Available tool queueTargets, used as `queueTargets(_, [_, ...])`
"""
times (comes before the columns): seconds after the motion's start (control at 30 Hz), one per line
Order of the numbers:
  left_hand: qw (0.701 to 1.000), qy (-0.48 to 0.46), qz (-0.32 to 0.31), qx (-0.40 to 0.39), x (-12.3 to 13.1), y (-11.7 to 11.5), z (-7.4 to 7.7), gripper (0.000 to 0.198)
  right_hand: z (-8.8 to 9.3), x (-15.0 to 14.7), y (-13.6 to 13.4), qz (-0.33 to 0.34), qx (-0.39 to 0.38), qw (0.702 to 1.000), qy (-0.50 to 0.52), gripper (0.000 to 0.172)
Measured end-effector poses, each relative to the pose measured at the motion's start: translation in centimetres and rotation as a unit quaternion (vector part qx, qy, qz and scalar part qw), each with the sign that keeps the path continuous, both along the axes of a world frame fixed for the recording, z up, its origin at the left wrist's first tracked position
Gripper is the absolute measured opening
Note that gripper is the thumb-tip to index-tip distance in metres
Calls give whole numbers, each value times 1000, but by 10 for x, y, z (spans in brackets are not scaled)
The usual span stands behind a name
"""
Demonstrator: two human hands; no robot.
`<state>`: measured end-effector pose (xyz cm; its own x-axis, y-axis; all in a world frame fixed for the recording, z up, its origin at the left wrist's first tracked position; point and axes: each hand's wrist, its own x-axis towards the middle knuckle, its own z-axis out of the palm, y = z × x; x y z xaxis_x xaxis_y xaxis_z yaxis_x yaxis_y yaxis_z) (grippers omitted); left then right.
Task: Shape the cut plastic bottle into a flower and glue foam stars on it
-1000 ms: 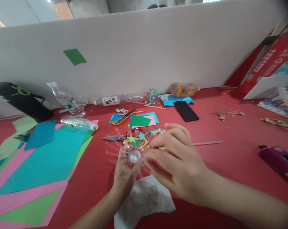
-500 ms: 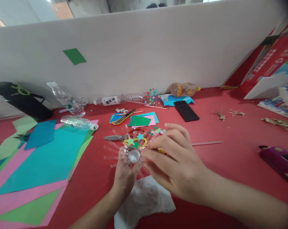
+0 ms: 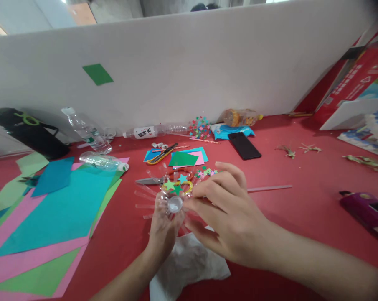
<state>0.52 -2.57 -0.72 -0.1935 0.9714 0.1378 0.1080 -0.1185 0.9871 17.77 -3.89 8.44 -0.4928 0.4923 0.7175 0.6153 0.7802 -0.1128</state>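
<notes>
A clear plastic bottle piece (image 3: 175,204), cut into thin strips that fan outward, is held in my left hand (image 3: 164,225) by its round neck. Green and blue paper stars (image 3: 177,189) sit on its strips. My right hand (image 3: 229,213) is at the piece's right side, its thumb and forefinger close together at the strips; whatever is between them is too small to make out. Behind the piece lie scissors (image 3: 149,181) with grey blades. A small pile of coloured stars (image 3: 206,172) rests just past my right fingers.
Coloured paper sheets (image 3: 63,209) cover the left side. Bottles (image 3: 145,132), a box cutter (image 3: 162,154) and a black phone (image 3: 244,146) lie toward the white partition (image 3: 176,71). A white tissue (image 3: 191,263) is below my hands; a purple glue gun (image 3: 366,211) lies right.
My right hand has shifted slightly left and down beside the bottle piece. My left hand and the piece have moved very slightly left.
</notes>
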Motion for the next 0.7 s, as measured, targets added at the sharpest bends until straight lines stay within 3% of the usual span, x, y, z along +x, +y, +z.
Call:
queueTargets(0.17, [1000, 0, -30, -8, -3, 0, 4, 30, 0, 0, 0, -10, 2, 1000, -1, 6])
queueTargets(0.33, [1000, 6, 23, -14, -8, -1, -10, 43, 0, 0, -1, -11, 6, 1000, 21, 10])
queueTargets(0.47, [1000, -7, -9, 3, -9, -2, -17, 39, -1, 1, -3, -3, 1, 999, 40, 9])
queueTargets(0.7, [1000, 12, -17, 16, -7, -3, -8, 37, -1, -1, -5, -12, -3, 999, 45, 18])
